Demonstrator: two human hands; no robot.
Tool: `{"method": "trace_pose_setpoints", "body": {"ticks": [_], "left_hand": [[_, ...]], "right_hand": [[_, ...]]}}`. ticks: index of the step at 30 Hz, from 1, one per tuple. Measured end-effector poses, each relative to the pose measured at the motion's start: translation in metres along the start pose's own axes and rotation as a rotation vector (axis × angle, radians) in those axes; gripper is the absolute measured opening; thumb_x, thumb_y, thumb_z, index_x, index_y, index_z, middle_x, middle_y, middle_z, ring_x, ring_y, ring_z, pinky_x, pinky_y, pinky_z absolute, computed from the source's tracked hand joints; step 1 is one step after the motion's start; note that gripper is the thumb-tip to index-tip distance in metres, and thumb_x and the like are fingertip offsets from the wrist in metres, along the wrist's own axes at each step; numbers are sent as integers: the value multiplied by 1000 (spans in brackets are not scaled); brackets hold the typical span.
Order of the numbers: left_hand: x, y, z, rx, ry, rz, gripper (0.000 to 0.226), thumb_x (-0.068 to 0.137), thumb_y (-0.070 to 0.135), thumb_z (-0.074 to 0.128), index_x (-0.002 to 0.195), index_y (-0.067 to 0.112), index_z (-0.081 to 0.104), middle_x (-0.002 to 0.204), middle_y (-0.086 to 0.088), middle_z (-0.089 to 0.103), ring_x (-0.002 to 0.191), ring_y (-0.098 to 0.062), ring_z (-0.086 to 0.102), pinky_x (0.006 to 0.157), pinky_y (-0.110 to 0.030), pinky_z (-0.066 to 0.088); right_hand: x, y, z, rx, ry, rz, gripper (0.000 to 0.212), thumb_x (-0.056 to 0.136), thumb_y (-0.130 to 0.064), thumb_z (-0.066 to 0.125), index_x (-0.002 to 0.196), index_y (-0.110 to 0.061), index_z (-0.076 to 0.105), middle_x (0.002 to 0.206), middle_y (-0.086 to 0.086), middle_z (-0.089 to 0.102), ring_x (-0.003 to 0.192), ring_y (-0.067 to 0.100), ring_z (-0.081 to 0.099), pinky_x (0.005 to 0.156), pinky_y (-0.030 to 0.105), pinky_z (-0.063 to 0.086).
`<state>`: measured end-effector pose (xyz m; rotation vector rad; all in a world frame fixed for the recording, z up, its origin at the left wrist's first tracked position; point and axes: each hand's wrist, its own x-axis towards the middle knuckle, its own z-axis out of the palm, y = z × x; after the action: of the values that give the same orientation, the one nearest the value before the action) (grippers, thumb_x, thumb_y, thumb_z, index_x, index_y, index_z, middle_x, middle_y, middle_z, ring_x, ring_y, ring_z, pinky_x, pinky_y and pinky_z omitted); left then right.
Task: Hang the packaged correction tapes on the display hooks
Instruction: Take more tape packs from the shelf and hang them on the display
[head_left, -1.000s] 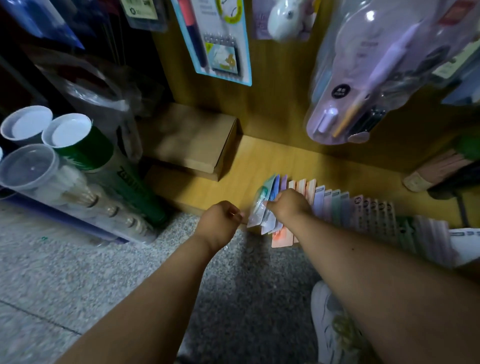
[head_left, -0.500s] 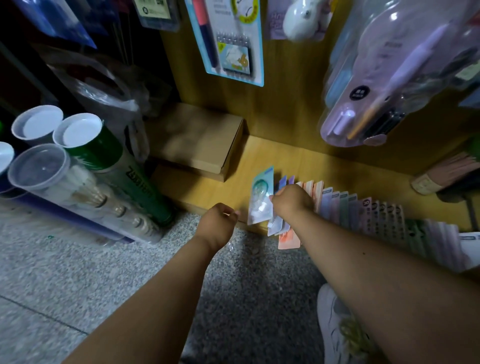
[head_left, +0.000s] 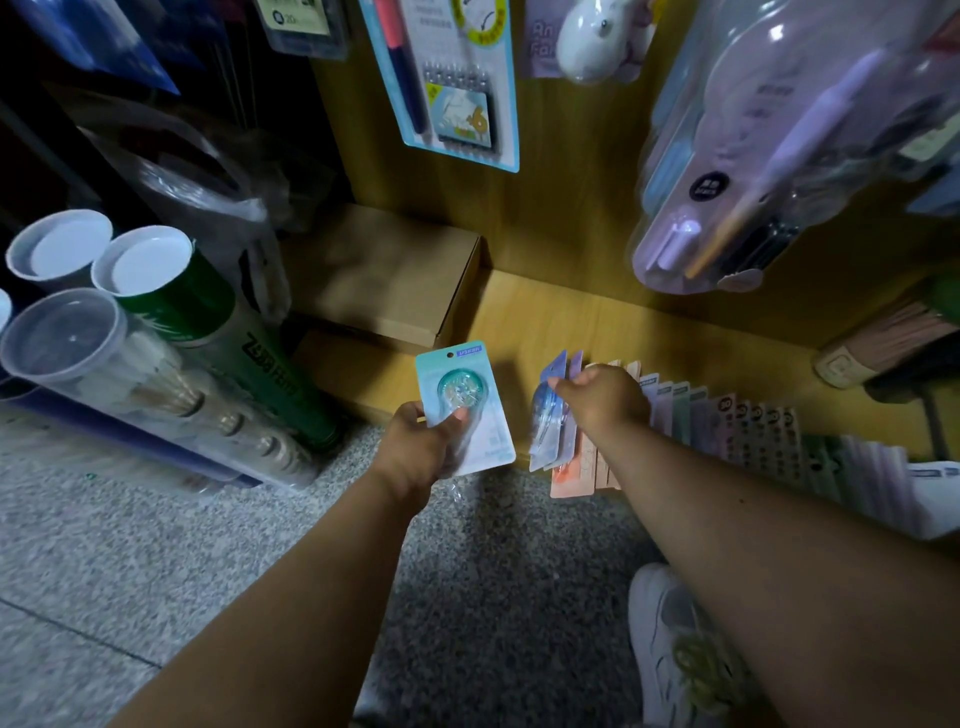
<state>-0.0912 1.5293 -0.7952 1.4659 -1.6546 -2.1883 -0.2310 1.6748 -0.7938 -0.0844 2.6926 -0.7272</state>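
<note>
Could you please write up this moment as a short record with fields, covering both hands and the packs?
left hand: grips the teal correction tape pack, face up, hang hole at top
right hand: fingers pinch the blue pack at the front of the row
row of packs: stands fanned along the wooden shelf
cardboard box: on the shelf, left of the row
hung so far: neither held pack

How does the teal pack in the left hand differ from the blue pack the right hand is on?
The teal pack faces the camera, clear of the row, gripped by the left hand. The blue pack shows edge-on, in the row, pinched by the right hand. Both are carded blister packs.
</note>
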Motion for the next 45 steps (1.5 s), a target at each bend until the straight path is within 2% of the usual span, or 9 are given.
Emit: {"method": "trace_pose_setpoints", "body": {"ticks": [6,12,17,20,24,27,30,36,45], "left_hand": [[7,-6,-4,-53,-18,-40,46,91,18,70,126,-1,48,119,-24,66,107,-43,66,91,-58,52],[16,-16,-16,-56,15,7,48,87,21,74,123,-2,51,116,-26,67,79,-32,68,63,-39,58],[19,-22,-26,-82,128,43,21,96,18,60,112,7,51,108,-20,64,79,-26,62,74,-42,54],[17,-18,-23,-206,88,7,6,102,13,49,105,18,47,96,-8,60,79,-23,60,74,-40,51],[12,-8,-12,-421,-44,-34,13,106,12,38,108,18,49,97,-8,66,80,-26,64,74,-42,52],[12,-4,-9,-506,-119,-52,28,106,28,36,122,14,53,119,-13,67,99,-32,67,82,-46,54],[11,-2,-6,-495,-188,-11,62,89,36,61,141,6,46,133,-20,62,109,-36,65,81,-48,59],[16,-8,-8,-477,-147,-10,58,90,15,68,140,3,43,130,-20,64,86,-28,70,67,-45,60],[19,-13,-9,-430,-128,-17,27,91,11,66,113,13,51,99,-9,71,74,-24,70,58,-40,61]], "right_hand": [[-5,1,12,-307,-60,7,40,86,-47,62,100,-10,68,106,9,69,100,28,65,68,24,39],[-5,-5,10,-257,-38,50,29,93,-29,54,106,-6,65,112,13,67,105,33,63,72,27,42],[-3,-25,8,145,72,-90,24,89,-24,59,91,-3,71,96,17,70,92,33,64,80,34,50],[-13,-39,11,515,-170,-99,16,89,-12,63,88,3,67,78,11,61,73,20,56,67,25,44],[-26,-43,20,464,-348,-121,28,92,-10,60,64,-15,53,62,-1,51,57,7,43,56,19,36],[-29,-40,22,448,-362,-121,31,92,-12,60,62,-18,52,57,-2,50,53,7,44,54,21,36],[-28,-41,21,450,-373,-117,29,92,-15,61,63,-17,53,56,-2,51,51,8,47,53,21,37],[-7,-13,12,57,78,14,32,88,-37,60,95,-6,66,98,14,70,97,32,65,79,31,48],[0,9,15,-172,-27,164,36,91,-32,60,116,-5,62,122,15,64,114,35,60,85,34,49]]}}
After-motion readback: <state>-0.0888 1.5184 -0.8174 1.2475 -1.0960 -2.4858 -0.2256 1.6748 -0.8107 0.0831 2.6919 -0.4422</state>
